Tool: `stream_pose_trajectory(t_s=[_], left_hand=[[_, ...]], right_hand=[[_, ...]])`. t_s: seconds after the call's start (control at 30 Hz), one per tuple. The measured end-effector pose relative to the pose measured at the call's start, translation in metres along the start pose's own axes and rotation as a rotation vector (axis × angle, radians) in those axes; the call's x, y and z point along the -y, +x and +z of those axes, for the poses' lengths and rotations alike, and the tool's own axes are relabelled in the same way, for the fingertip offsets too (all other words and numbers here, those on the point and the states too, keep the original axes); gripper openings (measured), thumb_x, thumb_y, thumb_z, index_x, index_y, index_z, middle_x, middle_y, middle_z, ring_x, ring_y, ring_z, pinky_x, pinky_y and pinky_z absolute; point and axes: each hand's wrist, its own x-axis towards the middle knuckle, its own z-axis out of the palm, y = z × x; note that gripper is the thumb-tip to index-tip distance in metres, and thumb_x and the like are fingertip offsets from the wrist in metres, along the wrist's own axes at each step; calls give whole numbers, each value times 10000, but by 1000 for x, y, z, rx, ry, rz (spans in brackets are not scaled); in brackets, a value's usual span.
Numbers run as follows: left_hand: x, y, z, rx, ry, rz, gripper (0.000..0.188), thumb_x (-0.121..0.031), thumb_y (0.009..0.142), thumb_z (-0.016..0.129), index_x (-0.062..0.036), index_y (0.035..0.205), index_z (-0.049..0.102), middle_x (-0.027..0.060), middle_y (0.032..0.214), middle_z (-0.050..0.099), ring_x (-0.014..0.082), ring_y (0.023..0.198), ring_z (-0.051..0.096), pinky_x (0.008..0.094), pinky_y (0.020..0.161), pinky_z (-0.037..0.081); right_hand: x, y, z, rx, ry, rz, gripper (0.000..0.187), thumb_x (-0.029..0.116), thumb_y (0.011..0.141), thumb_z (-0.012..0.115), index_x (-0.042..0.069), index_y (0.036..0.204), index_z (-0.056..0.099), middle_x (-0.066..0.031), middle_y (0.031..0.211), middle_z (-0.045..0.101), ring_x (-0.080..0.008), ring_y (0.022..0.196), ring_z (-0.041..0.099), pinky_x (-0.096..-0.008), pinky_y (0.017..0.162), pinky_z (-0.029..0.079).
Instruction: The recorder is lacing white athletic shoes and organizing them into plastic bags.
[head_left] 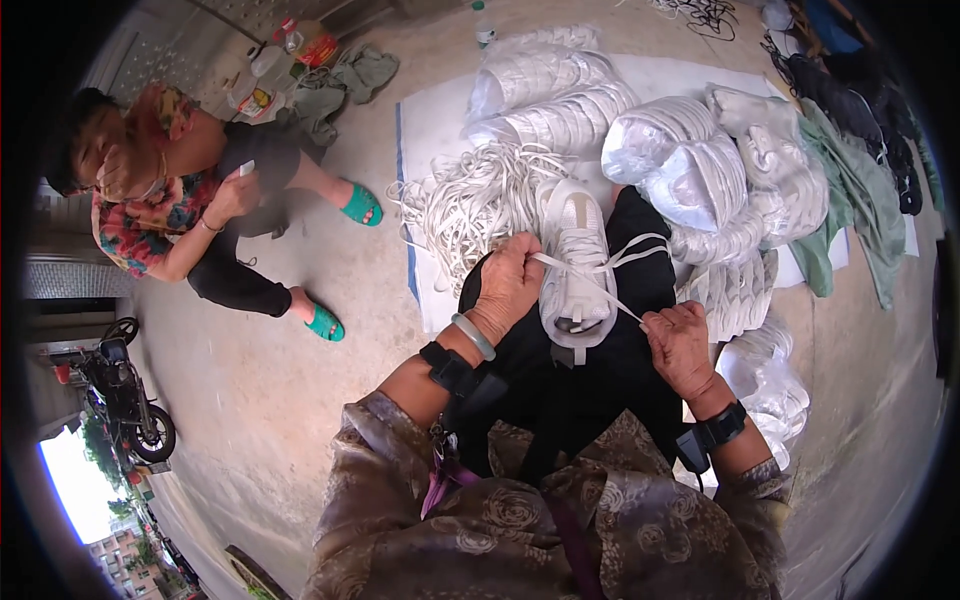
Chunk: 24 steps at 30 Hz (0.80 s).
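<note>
your left fingers (520, 256) and right fingers (662, 328) grip the laces (590, 270) of the white shoe (578, 298); clear plastic wrapping (692, 188) nearby holds stacked white pieces (733, 178)

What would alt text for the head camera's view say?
A left hand and right hand hold the white laces of a white shoe on a dark-trousered lap, seen from above. Nearby lie a heap of loose laces and plastic-wrapped white bundles, mostly on a pale sheet; at left is another person.
</note>
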Motion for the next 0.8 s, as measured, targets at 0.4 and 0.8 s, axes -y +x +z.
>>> stream_pose_trajectory(t_s=[0.4, 0.8], left_hand=[[-14, -9, 11, 60, -105, -24, 219, -16, 691, 542, -46, 907, 523, 152, 799, 572, 340, 761, 556, 409, 682, 456], [-46, -6, 7, -26, 271, 282, 384, -93, 628, 679, -62, 956, 481, 124, 1068, 530, 312, 996, 474, 391, 872, 342]], right_hand=[[-1, -38, -30, 19, 243, 149, 147, 156, 737, 638, 25, 802, 625, -114, 782, 617, -290, 735, 574, -377, 730, 414], [20, 61, 25, -41, 366, 300, 294, 135, 745, 596, 10, 995, 504, -159, 840, 572, -346, 718, 585, -398, 636, 483]])
